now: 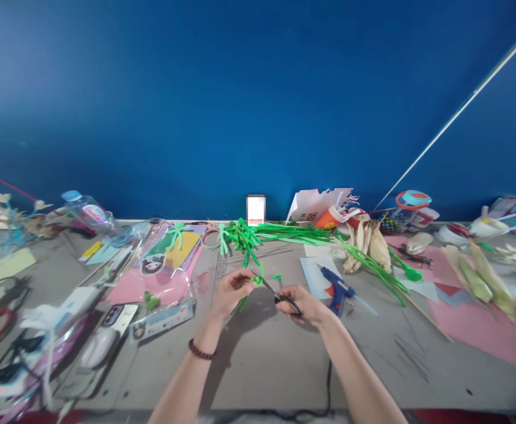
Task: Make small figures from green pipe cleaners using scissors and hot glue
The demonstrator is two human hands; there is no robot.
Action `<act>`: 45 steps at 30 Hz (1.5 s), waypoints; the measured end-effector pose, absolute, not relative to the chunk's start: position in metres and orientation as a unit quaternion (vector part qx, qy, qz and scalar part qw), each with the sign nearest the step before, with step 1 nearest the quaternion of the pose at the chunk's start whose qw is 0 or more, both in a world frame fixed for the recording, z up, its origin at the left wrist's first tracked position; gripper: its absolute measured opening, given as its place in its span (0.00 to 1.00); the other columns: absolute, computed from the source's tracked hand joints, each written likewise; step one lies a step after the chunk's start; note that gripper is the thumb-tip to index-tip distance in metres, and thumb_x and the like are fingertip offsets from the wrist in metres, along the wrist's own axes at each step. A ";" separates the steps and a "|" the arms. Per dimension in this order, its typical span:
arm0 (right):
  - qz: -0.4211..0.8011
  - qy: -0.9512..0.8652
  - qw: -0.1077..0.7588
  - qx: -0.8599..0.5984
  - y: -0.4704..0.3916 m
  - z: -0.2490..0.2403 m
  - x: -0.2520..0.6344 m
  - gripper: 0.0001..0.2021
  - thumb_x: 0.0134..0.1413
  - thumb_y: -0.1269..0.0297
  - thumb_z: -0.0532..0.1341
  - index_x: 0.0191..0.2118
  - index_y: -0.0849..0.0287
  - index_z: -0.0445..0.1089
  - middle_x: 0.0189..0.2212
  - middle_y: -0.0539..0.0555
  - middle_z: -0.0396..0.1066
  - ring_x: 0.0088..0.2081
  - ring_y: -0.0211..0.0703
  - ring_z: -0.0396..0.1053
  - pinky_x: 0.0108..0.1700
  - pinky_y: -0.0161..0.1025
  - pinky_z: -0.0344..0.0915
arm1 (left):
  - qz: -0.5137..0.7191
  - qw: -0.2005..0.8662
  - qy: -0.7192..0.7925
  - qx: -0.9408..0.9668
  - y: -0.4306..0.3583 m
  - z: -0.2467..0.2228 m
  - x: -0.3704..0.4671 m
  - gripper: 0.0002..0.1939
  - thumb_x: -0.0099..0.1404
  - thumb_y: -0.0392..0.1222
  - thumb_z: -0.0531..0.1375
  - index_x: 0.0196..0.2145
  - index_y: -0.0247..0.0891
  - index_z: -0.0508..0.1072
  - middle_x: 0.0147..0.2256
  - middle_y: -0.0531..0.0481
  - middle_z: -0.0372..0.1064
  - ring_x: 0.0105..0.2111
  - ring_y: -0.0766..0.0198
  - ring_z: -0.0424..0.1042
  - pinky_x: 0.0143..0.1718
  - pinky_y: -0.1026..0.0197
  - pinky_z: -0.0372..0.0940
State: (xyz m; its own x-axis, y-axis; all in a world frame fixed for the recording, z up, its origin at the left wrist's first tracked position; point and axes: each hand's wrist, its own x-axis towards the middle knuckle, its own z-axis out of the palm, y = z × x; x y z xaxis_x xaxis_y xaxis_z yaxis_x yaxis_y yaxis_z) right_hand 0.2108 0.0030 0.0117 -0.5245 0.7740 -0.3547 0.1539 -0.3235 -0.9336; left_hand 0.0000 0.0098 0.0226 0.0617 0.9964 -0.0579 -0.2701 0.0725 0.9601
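My left hand (234,290) pinches a bright green pipe cleaner (256,280), whose lower end hangs out below the fingers. In my right hand (302,303) is a pair of scissors (272,288) with dark handles; their blades point up and left and reach the green piece at my left fingertips. Whether the blades touch it, I cannot tell. A short green offcut (277,277) lies on the table just beyond the blades. Behind my hands sits a bunch of curled green pipe cleaners (243,237), with long straight green stems (297,233) stretching right from it.
A blue glue gun (340,288) lies right of my right hand, its cord running toward the front edge. Dried corn husks (379,247) and pink paper (482,335) are farther right. On the left are a plastic bottle (90,212), a phone (119,318) and a white mouse (100,346).
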 end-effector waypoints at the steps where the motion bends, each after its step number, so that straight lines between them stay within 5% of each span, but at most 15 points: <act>1: 0.689 -0.535 0.226 -0.433 0.003 0.011 0.211 0.14 0.40 0.58 0.65 0.20 0.60 0.60 0.11 0.41 0.58 0.10 0.25 0.47 0.10 0.28 0.41 | 0.532 0.595 0.429 0.423 0.010 0.022 0.000 0.12 0.43 0.40 0.70 0.27 0.35 0.75 0.25 0.51 0.72 0.25 0.68 0.68 0.28 0.67 0.63; 20: 0.749 -0.492 0.193 -0.399 0.002 0.005 0.209 0.17 0.43 0.55 0.65 0.20 0.62 0.62 0.11 0.43 0.61 0.09 0.25 0.50 0.10 0.26 0.43 | 0.510 0.656 0.397 0.390 0.012 0.014 -0.005 0.12 0.46 0.40 0.70 0.29 0.35 0.75 0.24 0.51 0.72 0.27 0.65 0.73 0.32 0.65 0.65; 35: 0.736 -0.543 0.179 -0.361 0.000 0.011 0.208 0.28 0.36 0.37 0.63 0.20 0.61 0.60 0.12 0.43 0.60 0.11 0.25 0.49 0.12 0.26 0.42 | 0.494 0.664 0.394 0.400 0.013 0.016 -0.009 0.11 0.45 0.39 0.70 0.27 0.34 0.74 0.24 0.52 0.72 0.25 0.67 0.72 0.32 0.64 0.67; 45: 0.723 -0.528 0.196 -0.400 0.002 0.009 0.208 0.21 0.40 0.50 0.66 0.19 0.60 0.59 0.11 0.42 0.57 0.12 0.25 0.47 0.13 0.27 0.41 | 0.487 0.651 0.412 0.413 0.012 0.021 -0.008 0.12 0.45 0.40 0.70 0.27 0.34 0.74 0.23 0.51 0.72 0.24 0.66 0.71 0.30 0.63 0.68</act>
State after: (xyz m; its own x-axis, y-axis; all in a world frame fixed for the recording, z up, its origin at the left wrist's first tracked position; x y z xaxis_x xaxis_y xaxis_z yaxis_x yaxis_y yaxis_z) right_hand 0.2075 0.0015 0.0085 -0.6030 0.7058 -0.3717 0.1390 -0.3659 -0.9202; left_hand -0.0082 0.0117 0.0210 0.1876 0.9731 -0.1340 -0.2933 0.1857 0.9378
